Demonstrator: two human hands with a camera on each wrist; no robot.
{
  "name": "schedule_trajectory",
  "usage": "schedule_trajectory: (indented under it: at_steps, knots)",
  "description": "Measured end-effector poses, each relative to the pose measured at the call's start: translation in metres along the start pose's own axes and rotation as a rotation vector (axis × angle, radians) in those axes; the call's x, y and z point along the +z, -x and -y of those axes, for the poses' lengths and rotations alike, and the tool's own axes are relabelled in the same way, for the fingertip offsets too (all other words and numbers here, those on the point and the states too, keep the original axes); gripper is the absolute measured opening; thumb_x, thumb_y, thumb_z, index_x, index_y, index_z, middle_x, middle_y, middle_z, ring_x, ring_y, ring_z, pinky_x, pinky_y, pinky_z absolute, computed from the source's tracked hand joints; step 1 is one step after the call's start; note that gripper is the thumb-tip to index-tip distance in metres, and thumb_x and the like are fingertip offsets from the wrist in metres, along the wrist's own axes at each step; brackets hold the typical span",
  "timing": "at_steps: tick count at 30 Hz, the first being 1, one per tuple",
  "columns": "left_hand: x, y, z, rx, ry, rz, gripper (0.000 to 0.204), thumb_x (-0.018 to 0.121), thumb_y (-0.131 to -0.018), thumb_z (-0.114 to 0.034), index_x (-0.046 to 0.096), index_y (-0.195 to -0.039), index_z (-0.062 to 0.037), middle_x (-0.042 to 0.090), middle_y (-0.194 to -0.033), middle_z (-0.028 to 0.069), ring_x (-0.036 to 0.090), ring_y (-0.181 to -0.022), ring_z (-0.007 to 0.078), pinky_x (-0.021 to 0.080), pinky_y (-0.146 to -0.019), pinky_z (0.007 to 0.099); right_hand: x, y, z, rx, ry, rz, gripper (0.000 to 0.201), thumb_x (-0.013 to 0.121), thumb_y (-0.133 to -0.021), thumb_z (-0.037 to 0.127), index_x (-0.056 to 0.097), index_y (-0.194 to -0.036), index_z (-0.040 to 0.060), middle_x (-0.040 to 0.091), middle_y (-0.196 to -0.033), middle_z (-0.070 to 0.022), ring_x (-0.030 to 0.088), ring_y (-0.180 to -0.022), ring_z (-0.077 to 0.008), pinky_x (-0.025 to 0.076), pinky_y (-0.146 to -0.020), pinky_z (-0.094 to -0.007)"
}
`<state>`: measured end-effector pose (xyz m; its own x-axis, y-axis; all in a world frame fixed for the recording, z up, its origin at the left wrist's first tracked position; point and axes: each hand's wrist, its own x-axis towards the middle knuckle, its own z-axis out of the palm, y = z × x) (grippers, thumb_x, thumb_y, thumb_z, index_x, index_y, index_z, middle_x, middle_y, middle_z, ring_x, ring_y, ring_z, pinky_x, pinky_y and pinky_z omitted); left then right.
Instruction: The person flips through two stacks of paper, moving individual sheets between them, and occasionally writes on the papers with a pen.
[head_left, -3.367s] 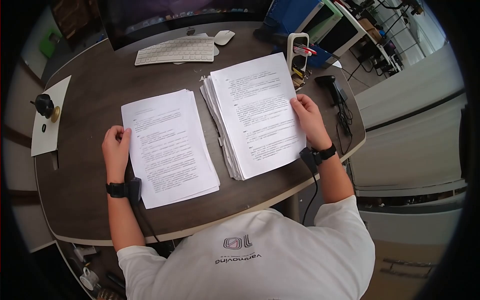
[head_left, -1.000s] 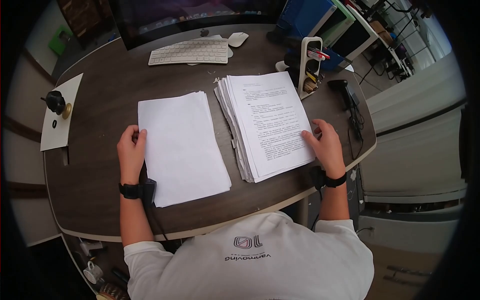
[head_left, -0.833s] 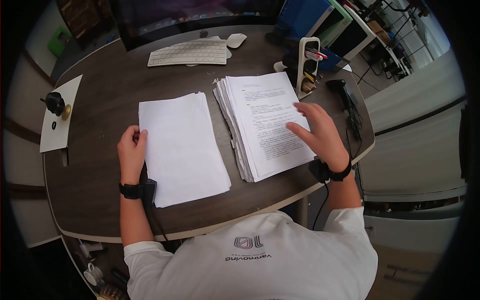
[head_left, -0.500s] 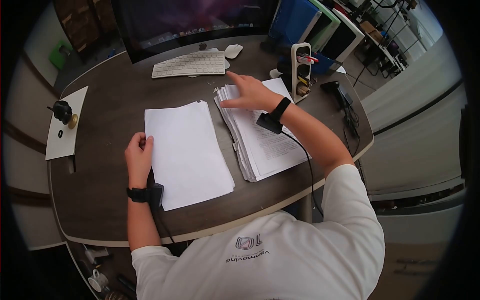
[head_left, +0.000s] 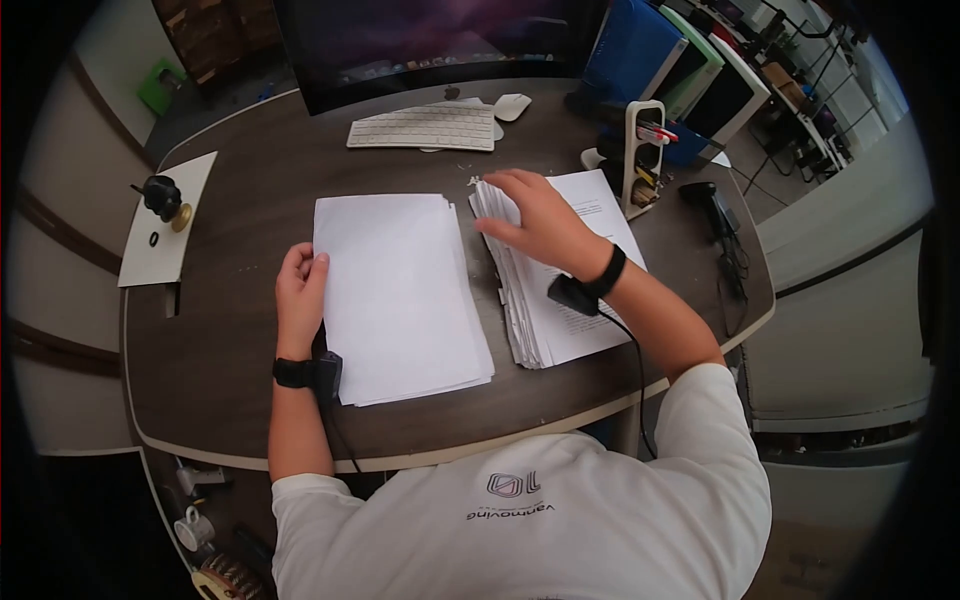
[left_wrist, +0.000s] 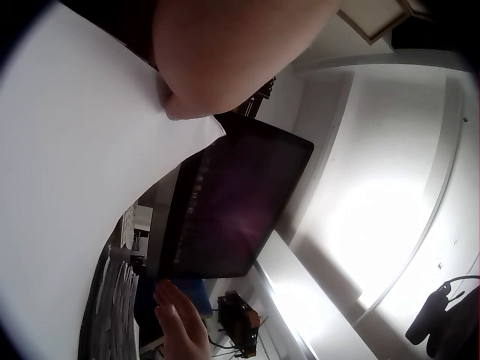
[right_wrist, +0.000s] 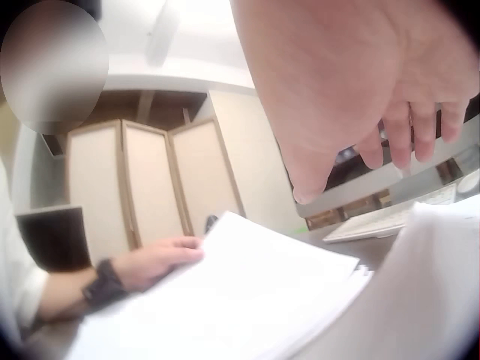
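The left hand [head_left: 301, 290] lies at the left edge of a paper stack [head_left: 400, 300] with a blank top sheet. Its thumb touches that edge, with the other fingers loosely bent. In the right wrist view, this hand [right_wrist: 161, 262] meets the edge of the sheets [right_wrist: 247, 292]. Over the upper left part of a thicker, printed stack [head_left: 585, 330] is the right hand [head_left: 545, 225], fingers extended and thumb apart. The right wrist view shows its palm [right_wrist: 337, 82] with nothing held; contact with the stack cannot be told.
A keyboard [head_left: 425, 128] and mouse [head_left: 512, 107] lie before the monitor [head_left: 440, 45]. Right of the printed stack stand a pen holder [head_left: 643, 160] and a black corded device [head_left: 710, 205]. A white board [head_left: 165, 240] bearing a black object is at the left.
The right hand has gone from the printed stack's right edge to its upper left, lately a little nearer the body. The left stack's top sheet changed from printed to blank; the right stack's top page differs.
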<state>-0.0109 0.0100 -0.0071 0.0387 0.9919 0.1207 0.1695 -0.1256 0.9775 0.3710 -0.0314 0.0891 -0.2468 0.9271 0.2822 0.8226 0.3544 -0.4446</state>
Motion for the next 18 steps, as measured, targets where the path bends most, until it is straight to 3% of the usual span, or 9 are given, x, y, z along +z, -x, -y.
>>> schedule_trajectory:
  at_steps: [2,4,6,8,10,12,14,16,18]
  knots:
    - [-0.008,-0.003,-0.006,0.025,0.218,0.055,0.023,0.062,-0.110,-0.015,0.062,-0.124,0.0024,0.071,-0.102,0.0014,0.063,-0.089,0.0069,0.052,-0.084,0.0248,-0.011,0.024,0.017,-0.033,-0.125,-0.008,0.060,0.079,-0.097,0.038,0.064,-0.141,-0.0002,0.066,-0.140,-0.0221,0.061,-0.130,-0.0368,0.049,-0.111,-0.0444]
    - [-0.020,-0.003,-0.011,0.095,0.285,-0.036,0.022,0.061,-0.112,-0.017,0.061,-0.124,0.0011,0.070,-0.115,0.0042,0.062,-0.098,0.0074,0.051,-0.089,0.0246,-0.027,0.047,0.031,0.012,-0.233,-0.012,0.054,0.079,-0.097,0.036,0.067,-0.137,0.0011,0.069,-0.133,-0.0193,0.066,-0.122,-0.0333,0.053,-0.104,-0.0418]
    - [-0.033,-0.006,-0.021,0.113,0.324,-0.137,0.022,0.058,-0.113,-0.020,0.061,-0.124,-0.0001,0.070,-0.115,0.0048,0.064,-0.099,0.0087,0.052,-0.091,0.0258,-0.048,0.072,0.033,0.079,-0.333,-0.026,0.048,0.080,-0.097,0.034,0.070,-0.133,0.0025,0.073,-0.127,-0.0165,0.070,-0.115,-0.0298,0.056,-0.096,-0.0391]
    - [-0.035,-0.005,-0.041,0.104,0.355,-0.166,0.022,0.058,-0.114,-0.022,0.061,-0.120,-0.0016,0.072,-0.114,0.0067,0.067,-0.101,0.0115,0.055,-0.092,0.0289,-0.070,0.099,0.022,0.199,-0.381,-0.149,0.039,0.080,-0.097,0.033,0.076,-0.117,0.0004,0.076,-0.107,-0.0168,0.074,-0.097,-0.0273,0.058,-0.083,-0.0369]
    - [-0.032,-0.003,-0.061,0.093,0.291,-0.106,0.023,0.056,-0.115,-0.024,0.061,-0.120,-0.0019,0.072,-0.114,0.0069,0.068,-0.099,0.0127,0.055,-0.090,0.0289,-0.087,0.122,-0.008,0.330,-0.413,-0.267,0.031,0.081,-0.097,0.029,0.078,-0.107,0.0001,0.076,-0.091,-0.0101,0.070,-0.082,-0.0166,0.054,-0.073,-0.0315]
    - [-0.015,0.004,-0.081,0.032,0.329,-0.073,0.024,0.055,-0.116,-0.025,0.061,-0.121,-0.0021,0.072,-0.115,0.0071,0.069,-0.100,0.0137,0.056,-0.090,0.0296,-0.091,0.142,-0.059,0.445,-0.488,-0.309,0.026,0.078,-0.100,0.025,0.077,-0.108,0.0006,0.073,-0.090,-0.0010,0.061,-0.079,-0.0085,0.048,-0.069,-0.0265]
    - [0.016,0.014,-0.105,-0.024,0.364,-0.032,0.026,0.053,-0.116,-0.026,0.061,-0.122,-0.0022,0.072,-0.116,0.0073,0.070,-0.100,0.0147,0.057,-0.090,0.0303,-0.096,0.157,-0.103,0.548,-0.446,-0.275,0.029,0.077,-0.101,0.027,0.075,-0.106,-0.0014,0.071,-0.087,0.0000,0.061,-0.080,-0.0077,0.048,-0.069,-0.0261]
    - [0.057,0.026,-0.128,-0.148,0.534,0.018,0.028,0.052,-0.117,-0.028,0.062,-0.122,-0.0026,0.072,-0.117,0.0074,0.071,-0.103,0.0163,0.059,-0.092,0.0325,-0.094,0.166,-0.124,0.542,-0.448,-0.273,0.029,0.076,-0.102,0.028,0.075,-0.107,-0.0009,0.071,-0.088,-0.0003,0.061,-0.078,-0.0072,0.048,-0.068,-0.0255]
    - [0.088,0.025,-0.123,-0.168,0.550,0.046,0.027,0.052,-0.116,-0.026,0.062,-0.124,-0.0027,0.072,-0.119,0.0077,0.071,-0.105,0.0165,0.059,-0.094,0.0332,-0.087,0.168,-0.134,0.378,-0.759,-0.274,0.032,0.071,-0.105,0.032,0.077,-0.110,0.0012,0.070,-0.088,0.0002,0.060,-0.076,-0.0053,0.048,-0.066,-0.0235]
